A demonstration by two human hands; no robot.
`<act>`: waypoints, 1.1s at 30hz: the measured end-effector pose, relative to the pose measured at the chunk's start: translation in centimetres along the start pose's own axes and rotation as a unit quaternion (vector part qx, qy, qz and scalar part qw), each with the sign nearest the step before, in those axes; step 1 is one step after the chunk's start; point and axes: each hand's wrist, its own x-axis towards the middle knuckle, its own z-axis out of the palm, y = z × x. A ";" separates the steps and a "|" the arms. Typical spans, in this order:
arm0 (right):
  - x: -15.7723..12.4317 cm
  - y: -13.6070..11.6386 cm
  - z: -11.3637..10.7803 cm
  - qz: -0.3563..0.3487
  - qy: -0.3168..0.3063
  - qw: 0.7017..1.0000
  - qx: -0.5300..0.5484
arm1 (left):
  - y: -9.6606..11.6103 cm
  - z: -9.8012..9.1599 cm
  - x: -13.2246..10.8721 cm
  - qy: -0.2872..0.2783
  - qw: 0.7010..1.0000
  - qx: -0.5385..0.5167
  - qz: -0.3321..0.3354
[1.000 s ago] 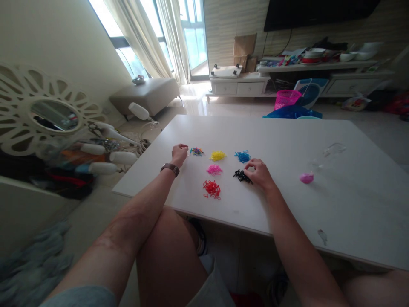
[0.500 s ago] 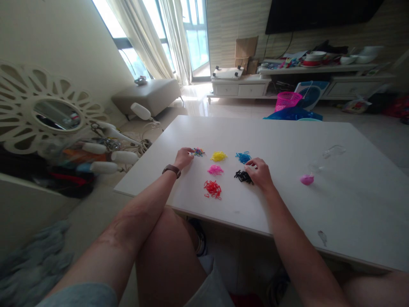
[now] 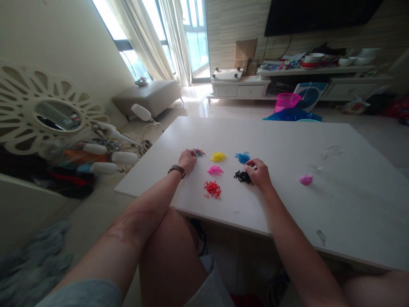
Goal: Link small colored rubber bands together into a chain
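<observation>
On the white table (image 3: pixel 287 145) lie small piles of rubber bands sorted by colour. My left hand (image 3: pixel 187 160), with a brown watch at the wrist, rests at the left edge of a mixed-colour pile (image 3: pixel 199 152). Its fingers are curled in, and whatever they hold is hidden. Between the blue bands (image 3: pixel 243 157) and the black bands (image 3: pixel 243 177), my right hand (image 3: pixel 258 171) has thumb and fingertips pinched together. Anything in that pinch is too small to make out. Yellow bands (image 3: pixel 218 157), pink bands (image 3: pixel 215 170) and red bands (image 3: pixel 212 189) lie between the hands.
A pink egg-shaped object (image 3: pixel 306 179) and clear plastic pieces (image 3: pixel 331 152) lie on the table's right side. Past the far edge stand a pink basket (image 3: pixel 286 102) and something blue. A white lamp (image 3: pixel 105 167) is left of the table.
My left hand has shifted slightly right and turned, its fingers curling in more beside the mixed pile. My right hand has hardly moved.
</observation>
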 end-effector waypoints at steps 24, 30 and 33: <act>0.1 0.2 0.2 0.014 0.014 1.000 0.006 | 0.7 -3.2 0.1 -0.061 0.997 0.004 -0.036; 0.1 0.2 0.3 -0.005 0.023 1.000 0.002 | 2.0 -3.0 -0.8 -0.038 0.998 -0.033 0.048; -0.1 -0.1 0.3 -0.028 0.031 0.999 -0.008 | 4.3 -2.6 -1.9 -0.084 0.979 -0.087 0.161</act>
